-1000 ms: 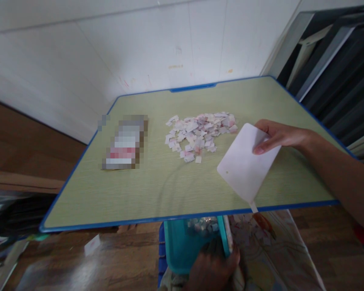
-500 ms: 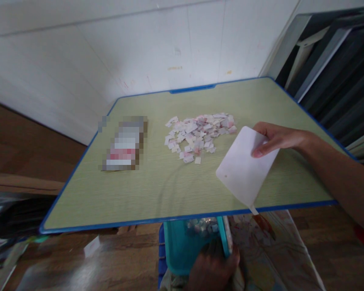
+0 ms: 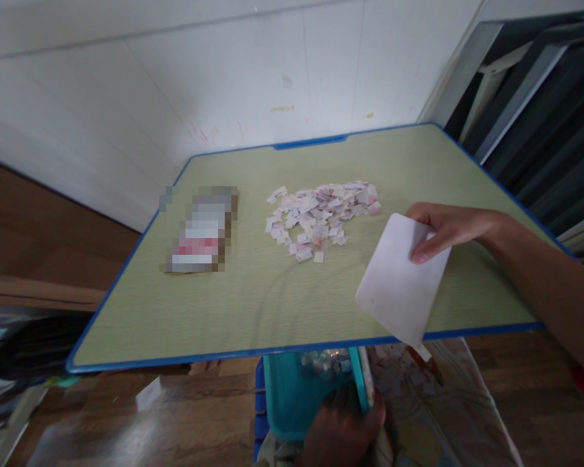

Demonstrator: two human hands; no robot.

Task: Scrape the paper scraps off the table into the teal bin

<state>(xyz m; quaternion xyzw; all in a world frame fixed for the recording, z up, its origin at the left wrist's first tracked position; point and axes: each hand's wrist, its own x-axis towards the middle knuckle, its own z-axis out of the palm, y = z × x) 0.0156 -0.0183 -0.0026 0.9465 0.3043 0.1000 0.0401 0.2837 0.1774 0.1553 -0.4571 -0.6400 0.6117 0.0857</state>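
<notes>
My right hand (image 3: 431, 237) pinches a flat white card-like piece (image 3: 399, 285) by its upper right edge, thumb on the face toward me. The piece has rounded corners, a small round mark and a narrow tab at its lower tip, which hangs past the table's front edge. Left of it, a loose heap of small paper squares (image 3: 316, 217), white with some pinkish ones, lies on the table. Below the edge, my left hand (image 3: 338, 425) is closed at the right side of a teal tray (image 3: 285, 402), fingers inside and thumb over the rim. Small pieces lie in the tray's far end.
The pale green table (image 3: 214, 324) has a raised blue edge and stands against a white wall (image 3: 253, 78). A blurred-out packet-like object (image 3: 199, 233) lies at left. Dark panels (image 3: 540, 104) lean at right. Patterned cloth (image 3: 448, 402) with paper bits lies below the table.
My right hand has lowered the white piece slightly and moved it a little right, toward me. My left hand, the tray and the paper heap stay put.
</notes>
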